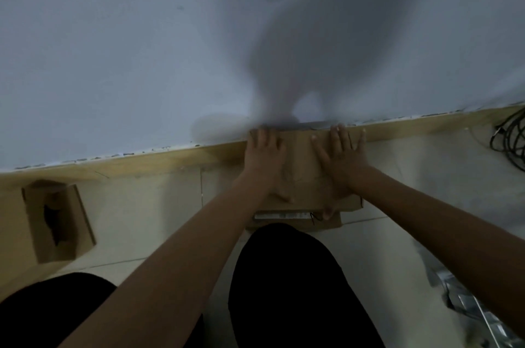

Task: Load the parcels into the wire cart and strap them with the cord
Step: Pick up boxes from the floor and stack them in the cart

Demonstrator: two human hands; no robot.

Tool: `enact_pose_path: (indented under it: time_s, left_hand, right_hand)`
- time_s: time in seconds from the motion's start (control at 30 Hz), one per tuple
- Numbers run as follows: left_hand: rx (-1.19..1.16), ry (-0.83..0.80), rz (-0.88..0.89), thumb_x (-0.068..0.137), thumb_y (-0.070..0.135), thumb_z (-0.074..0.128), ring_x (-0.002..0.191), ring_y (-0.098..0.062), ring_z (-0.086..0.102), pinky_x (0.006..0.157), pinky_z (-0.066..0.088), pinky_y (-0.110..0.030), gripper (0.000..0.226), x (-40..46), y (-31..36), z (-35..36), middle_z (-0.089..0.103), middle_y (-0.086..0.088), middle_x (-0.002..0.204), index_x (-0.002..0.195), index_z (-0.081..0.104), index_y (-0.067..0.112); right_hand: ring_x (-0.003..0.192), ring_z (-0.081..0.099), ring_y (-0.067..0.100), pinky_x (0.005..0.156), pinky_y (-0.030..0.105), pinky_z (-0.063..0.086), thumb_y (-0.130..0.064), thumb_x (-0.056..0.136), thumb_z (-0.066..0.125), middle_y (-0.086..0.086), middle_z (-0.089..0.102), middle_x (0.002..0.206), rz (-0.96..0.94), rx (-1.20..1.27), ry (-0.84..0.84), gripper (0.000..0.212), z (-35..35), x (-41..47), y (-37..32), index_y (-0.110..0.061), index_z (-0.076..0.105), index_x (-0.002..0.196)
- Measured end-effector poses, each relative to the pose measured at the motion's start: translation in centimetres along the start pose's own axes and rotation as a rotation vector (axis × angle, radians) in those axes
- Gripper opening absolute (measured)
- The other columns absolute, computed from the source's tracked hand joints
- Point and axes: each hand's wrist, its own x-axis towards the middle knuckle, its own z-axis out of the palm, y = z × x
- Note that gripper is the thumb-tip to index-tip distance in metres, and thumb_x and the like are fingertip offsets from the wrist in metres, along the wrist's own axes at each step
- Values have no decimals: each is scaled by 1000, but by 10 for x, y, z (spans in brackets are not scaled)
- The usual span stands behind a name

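Hands, left (265,160) and right (342,160), press flat with fingers spread on a cardboard parcel (305,177) by the wall. Probably stiff and light; grip its side edges.

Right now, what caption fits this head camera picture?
Both hands, left hand and right hand, press flat on a cardboard parcel by the wall.

Brown cardboard parcel (304,165), flat, against wall
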Motion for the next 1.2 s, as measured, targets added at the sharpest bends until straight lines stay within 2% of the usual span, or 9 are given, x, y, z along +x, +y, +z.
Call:
enact_pose_path:
  time_s: [0.17,0.5,0.67,0.8,0.87,0.97,1.03,1.1,1.2]
  left_hand:
    - [67,-66,92,97,31,47,140,-50,-19,114,-8,-58,80,14,18,17,-23,-36,149,152,-9,12]
    - [89,-155,130,61,64,77,140,-54,-12,112,3,-63,139,15,19,8,-15,-36,151,150,-17,13]
    - [45,-93,98,91,49,53,135,-54,-26,110,-5,-69,99,16,22,21,-27,-34,149,150,-21,18]
    - [133,-208,118,53,67,80,131,-58,-29,106,-11,-71,153,26,26,17,-35,-35,144,145,-28,9]
    - [139,-212,122,51,67,81,131,-59,-28,107,-10,-71,156,29,27,19,-34,-37,143,145,-28,7]
    - [110,-182,115,63,62,77,134,-58,-25,110,-6,-68,142,29,27,16,-28,-38,146,147,-24,8]
    - [133,-188,121,67,59,76,137,-57,-18,111,-2,-65,136,17,27,1,-24,-37,148,148,-20,7]
    - [159,-147,120,85,48,64,140,-55,-11,113,4,-63,108,2,25,-19,-15,-35,152,151,-12,9]
    - [171,-74,161,100,33,40,141,-53,2,112,9,-63,71,-24,23,-58,-4,-33,154,152,-2,10]
  right_hand:
    - [142,-16,52,113,64,1,-63,76,66,41,-19,149,-122,19,171,129,14,0,15,-15,-31,146]
    - [138,8,56,110,59,18,-47,92,47,40,-1,150,-271,-35,310,92,15,-1,25,-29,-29,143]
    - [137,-7,60,112,66,6,-56,87,53,38,-18,150,-270,-31,268,112,25,5,17,-25,-42,138]
    - [137,-10,61,110,68,-1,-58,84,58,40,-18,149,-222,35,286,127,34,13,17,-29,-62,113]
    - [137,-10,61,110,68,-1,-57,83,61,40,-18,149,-202,36,280,130,33,12,15,-30,-63,111]
    - [136,2,65,108,73,9,-60,69,73,45,-5,149,-224,26,272,141,23,5,12,-28,-51,128]
    - [122,34,68,95,75,31,-54,57,83,48,30,138,-177,52,234,141,8,-5,9,-19,-16,151]
    - [104,53,65,79,72,43,-46,52,89,44,52,122,-84,117,209,115,-3,-16,10,-18,26,145]
    - [100,55,63,78,71,44,-38,61,87,42,55,118,-71,150,273,94,-30,-52,9,-20,40,140]
